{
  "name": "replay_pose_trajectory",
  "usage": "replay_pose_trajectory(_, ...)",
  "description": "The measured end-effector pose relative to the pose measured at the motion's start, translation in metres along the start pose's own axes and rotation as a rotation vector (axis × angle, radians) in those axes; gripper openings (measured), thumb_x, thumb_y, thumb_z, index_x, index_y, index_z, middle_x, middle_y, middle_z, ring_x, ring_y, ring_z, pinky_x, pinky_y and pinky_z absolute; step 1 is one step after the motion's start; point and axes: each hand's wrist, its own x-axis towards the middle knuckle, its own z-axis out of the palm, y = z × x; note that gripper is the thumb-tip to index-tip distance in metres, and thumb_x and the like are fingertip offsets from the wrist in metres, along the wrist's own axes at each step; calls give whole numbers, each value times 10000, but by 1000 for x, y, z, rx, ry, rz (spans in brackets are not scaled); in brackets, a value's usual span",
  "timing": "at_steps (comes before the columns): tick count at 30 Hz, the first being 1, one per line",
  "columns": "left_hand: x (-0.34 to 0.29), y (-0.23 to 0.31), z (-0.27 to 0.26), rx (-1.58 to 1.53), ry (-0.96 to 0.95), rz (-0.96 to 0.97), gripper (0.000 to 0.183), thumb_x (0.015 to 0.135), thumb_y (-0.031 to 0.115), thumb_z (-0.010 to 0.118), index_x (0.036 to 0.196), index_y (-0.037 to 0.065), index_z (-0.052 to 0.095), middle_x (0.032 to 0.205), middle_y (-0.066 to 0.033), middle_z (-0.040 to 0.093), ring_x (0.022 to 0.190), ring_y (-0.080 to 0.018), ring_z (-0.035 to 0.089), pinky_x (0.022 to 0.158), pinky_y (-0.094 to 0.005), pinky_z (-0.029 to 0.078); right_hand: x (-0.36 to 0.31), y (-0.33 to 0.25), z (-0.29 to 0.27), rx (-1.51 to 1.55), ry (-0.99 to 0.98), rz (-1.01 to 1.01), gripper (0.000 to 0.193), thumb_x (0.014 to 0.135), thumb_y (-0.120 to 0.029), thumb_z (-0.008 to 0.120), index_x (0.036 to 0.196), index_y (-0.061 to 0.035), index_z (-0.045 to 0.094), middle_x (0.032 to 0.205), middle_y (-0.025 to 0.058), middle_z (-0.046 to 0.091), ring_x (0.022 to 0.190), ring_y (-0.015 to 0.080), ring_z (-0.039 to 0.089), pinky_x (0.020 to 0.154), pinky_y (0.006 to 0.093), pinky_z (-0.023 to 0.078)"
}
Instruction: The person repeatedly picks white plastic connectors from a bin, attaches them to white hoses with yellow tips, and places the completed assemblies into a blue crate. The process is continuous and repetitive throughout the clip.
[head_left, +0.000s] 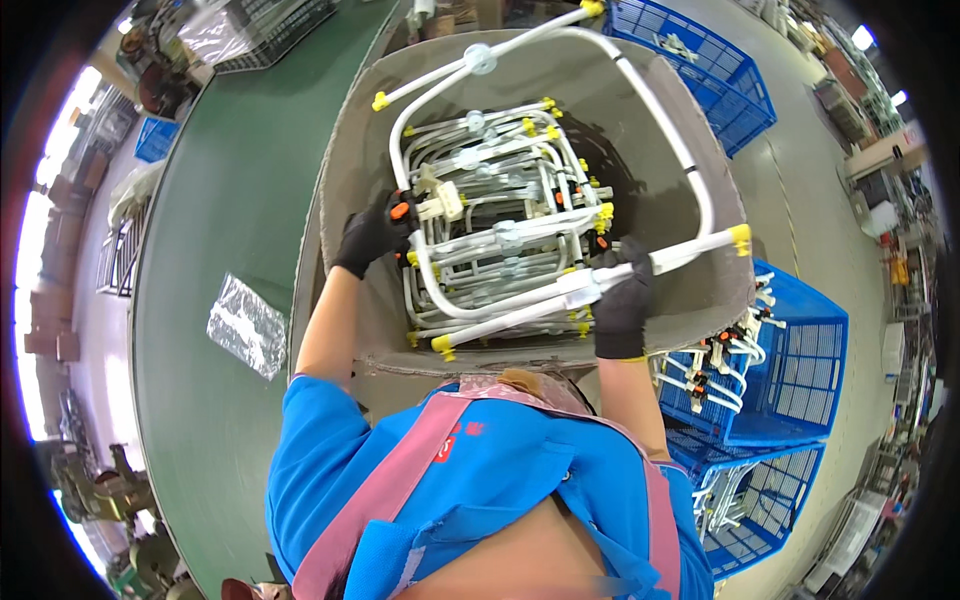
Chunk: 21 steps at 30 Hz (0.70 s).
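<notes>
My left hand [368, 237], in a black glove, is closed on the left side of a white tubular frame [703, 205], beside a black-and-orange fitting [400, 211]. My right hand [622, 300], gloved alike, is wrapped round the lower crossbar next to a translucent clip [578, 287]. Yellow caps tip the ends of both crossbars. The frame is held tilted over a large grey bin [350, 170], and a cream plastic piece [440, 202] sits near its left side. Beneath it, several similar white frames [490, 150] lie stacked in the bin.
A green surface [230, 180] runs along the left, with a clear plastic bag [247, 325] on it and a dark crate [275, 30] at its far end. Blue crates [800, 370] with white tubular parts stand at right, and another blue crate [740, 90] stands behind the bin.
</notes>
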Motion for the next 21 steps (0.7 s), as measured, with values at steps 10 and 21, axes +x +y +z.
replay_pose_trajectory(10,33,-54,66,406,-342,18,849,653,616,691,1337,166,467,1204,-250,562,1100,-414,553,962,-488,406,-53,52,-67,-141,76,735,247,919,-216,541,1135,-96,537,1038,73,590,928,234,601,822,357,510)
replay_pose_trajectory(21,-14,-48,180,442,-270,45,694,887,531,515,1373,46,410,1281,-223,524,1210,-370,474,999,-468,382,-131,-28,-12,-697,-284,253,291,937,-187,534,1134,21,586,1029,77,626,905,145,615,793,278,495)
